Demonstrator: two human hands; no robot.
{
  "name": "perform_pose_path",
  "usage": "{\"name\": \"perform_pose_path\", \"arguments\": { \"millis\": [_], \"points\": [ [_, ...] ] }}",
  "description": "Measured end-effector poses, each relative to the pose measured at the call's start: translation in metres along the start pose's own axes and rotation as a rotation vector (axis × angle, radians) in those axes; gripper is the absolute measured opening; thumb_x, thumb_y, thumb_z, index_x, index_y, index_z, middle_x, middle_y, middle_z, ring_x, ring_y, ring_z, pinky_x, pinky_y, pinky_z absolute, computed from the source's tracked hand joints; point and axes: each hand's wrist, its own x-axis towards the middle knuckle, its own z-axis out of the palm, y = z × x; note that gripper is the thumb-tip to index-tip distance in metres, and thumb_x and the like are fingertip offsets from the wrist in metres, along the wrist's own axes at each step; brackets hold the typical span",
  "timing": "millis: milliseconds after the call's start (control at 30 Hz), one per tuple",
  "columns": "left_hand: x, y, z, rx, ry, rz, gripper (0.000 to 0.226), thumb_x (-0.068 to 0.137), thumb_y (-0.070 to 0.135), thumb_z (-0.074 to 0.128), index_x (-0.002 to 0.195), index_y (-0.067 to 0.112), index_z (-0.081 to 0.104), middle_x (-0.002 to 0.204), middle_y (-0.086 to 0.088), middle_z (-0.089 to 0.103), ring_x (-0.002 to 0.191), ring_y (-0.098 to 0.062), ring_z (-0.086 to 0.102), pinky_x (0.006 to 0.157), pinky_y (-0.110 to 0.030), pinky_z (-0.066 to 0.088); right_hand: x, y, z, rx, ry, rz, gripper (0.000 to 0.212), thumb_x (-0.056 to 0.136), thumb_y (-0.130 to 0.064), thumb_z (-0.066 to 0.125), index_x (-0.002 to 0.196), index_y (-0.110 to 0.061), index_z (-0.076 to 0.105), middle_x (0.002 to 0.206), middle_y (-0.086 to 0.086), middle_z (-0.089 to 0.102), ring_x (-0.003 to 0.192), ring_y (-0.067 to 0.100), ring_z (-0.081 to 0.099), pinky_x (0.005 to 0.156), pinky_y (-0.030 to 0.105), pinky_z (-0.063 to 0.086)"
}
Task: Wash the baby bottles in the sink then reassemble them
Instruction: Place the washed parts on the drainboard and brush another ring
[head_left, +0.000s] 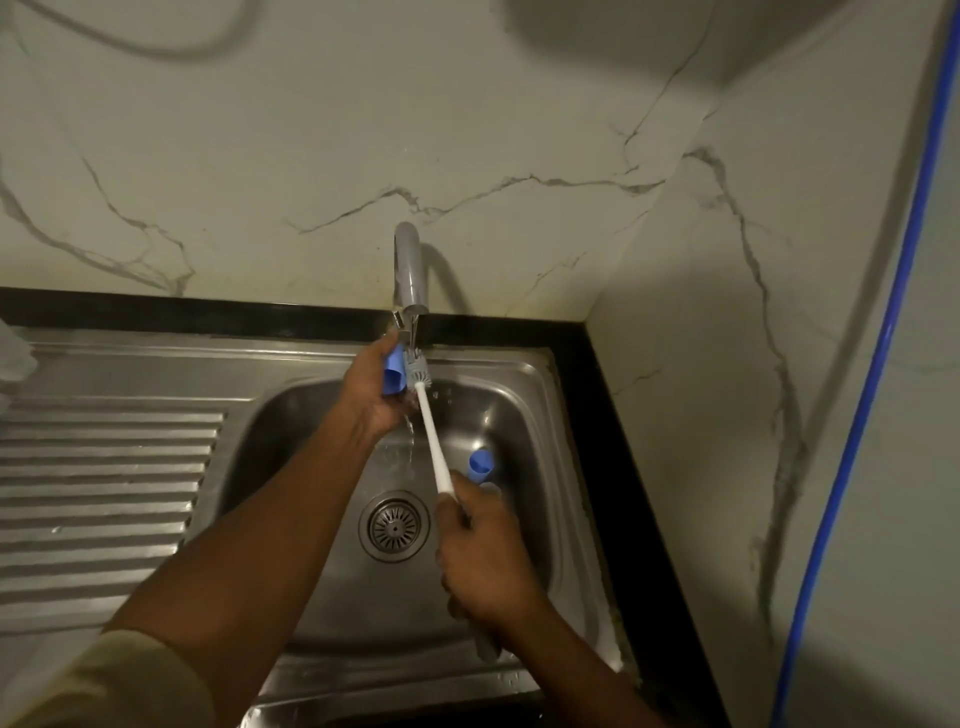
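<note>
While water (410, 430) streams, bristled brush (434, 441), smooth blue cap (393, 371)

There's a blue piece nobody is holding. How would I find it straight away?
Start at the steel sink basin and find its round drain. The loose blue bottle piece lies up and to the right of it, near the basin's right wall. Unlike the blue piece under the tap, no hand grips it.

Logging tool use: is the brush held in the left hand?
No, the right hand grips the brush handle, while the left hand holds a blue part at the tap.
</note>
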Motion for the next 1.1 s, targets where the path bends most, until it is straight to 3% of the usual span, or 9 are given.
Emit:
{"name": "perform_pose_path", "arguments": {
  "millis": [200,333,467,567,667,800,900,1000,1100],
  "points": [
    [-0.002,-0.015,-0.002,-0.051,0.033,-0.075,0.029,0.100,0.028,0.056,0.121,0.008,0.059,0.099,-0.011,0.066,0.079,-0.021,0.069,0.069,-0.035,0.060,0.027,0.000,-0.006,0.023,0.092,0.062,0.021,0.101,-0.028,0.041,0.104,-0.025,0.062,0.068,0.003,0.055,0.046,0.012,0.050,0.039,0.021,0.040],
    [0.010,-0.007,-0.011,-0.088,0.103,-0.126,0.040,0.103,0.034,0.039,0.129,0.008,0.052,0.109,-0.014,0.061,0.089,-0.023,0.062,0.073,-0.038,0.056,0.002,0.017,0.006,-0.181,0.049,-0.147,0.022,0.101,-0.031,0.042,0.112,-0.026,0.060,0.072,-0.008,0.055,0.064,0.008,0.054,0.060,0.029,0.049],
    [0.003,-0.017,-0.005,0.025,-0.026,-0.142,0.070,0.079,0.065,0.068,0.123,0.011,0.063,0.107,-0.012,0.067,0.096,-0.025,0.065,0.092,-0.041,0.055,0.028,0.000,-0.001,-0.018,0.073,-0.025,0.020,0.102,-0.027,0.039,0.101,-0.023,0.058,0.065,-0.002,0.051,0.050,0.010,0.048,0.040,0.022,0.040],
    [0.001,-0.009,-0.005,-0.048,-0.035,-0.107,0.069,0.073,0.052,0.081,0.126,0.012,0.064,0.108,-0.010,0.065,0.095,-0.025,0.063,0.094,-0.041,0.054,0.018,0.008,0.005,-0.043,0.042,-0.089,0.020,0.102,-0.031,0.038,0.100,-0.026,0.057,0.064,-0.005,0.050,0.049,0.008,0.048,0.043,0.023,0.041],
    [0.006,-0.010,-0.015,-0.155,-0.026,-0.141,0.066,0.078,0.048,0.077,0.131,0.014,0.059,0.110,-0.009,0.063,0.091,-0.023,0.062,0.083,-0.037,0.056,0.011,0.025,0.007,-0.096,0.030,-0.117,0.020,0.097,-0.038,0.038,0.099,-0.029,0.056,0.063,-0.006,0.049,0.055,0.011,0.049,0.054,0.030,0.045],
    [0.004,-0.021,-0.007,-0.233,-0.062,-0.216,0.048,0.093,0.050,0.058,0.121,0.012,0.059,0.105,-0.008,0.066,0.088,-0.023,0.066,0.082,-0.037,0.054,0.045,0.016,-0.008,0.063,0.072,0.047,0.021,0.101,-0.027,0.040,0.099,-0.022,0.061,0.065,0.002,0.050,0.044,0.010,0.046,0.039,0.020,0.038],
    [0.004,-0.018,0.002,-0.238,-0.035,-0.157,0.043,0.097,0.049,0.054,0.118,0.011,0.061,0.109,-0.010,0.066,0.090,-0.023,0.068,0.074,-0.037,0.060,0.052,0.025,-0.023,0.078,0.078,0.004,0.021,0.101,-0.027,0.045,0.108,-0.034,0.064,0.061,-0.003,0.051,0.041,0.008,0.044,0.037,0.018,0.036],
    [0.003,-0.013,0.002,-0.125,-0.053,-0.135,0.045,0.097,0.041,0.055,0.129,0.010,0.056,0.117,-0.015,0.064,0.104,-0.028,0.064,0.075,-0.043,0.062,0.051,0.048,-0.062,-0.041,0.258,-0.066,0.019,0.100,-0.025,0.050,0.105,-0.023,0.068,0.070,-0.002,0.061,0.053,0.012,0.055,0.050,0.026,0.046],
    [-0.002,-0.015,0.004,-0.284,-0.018,-0.164,0.041,0.102,0.029,0.049,0.134,0.003,0.051,0.129,-0.021,0.059,0.115,-0.032,0.060,0.075,-0.049,0.061,0.055,0.083,-0.112,-0.301,0.454,-0.006,0.029,0.101,-0.027,0.047,0.119,-0.012,0.064,0.104,0.009,0.069,0.095,0.026,0.065,0.083,0.033,0.051]
  ]
}}
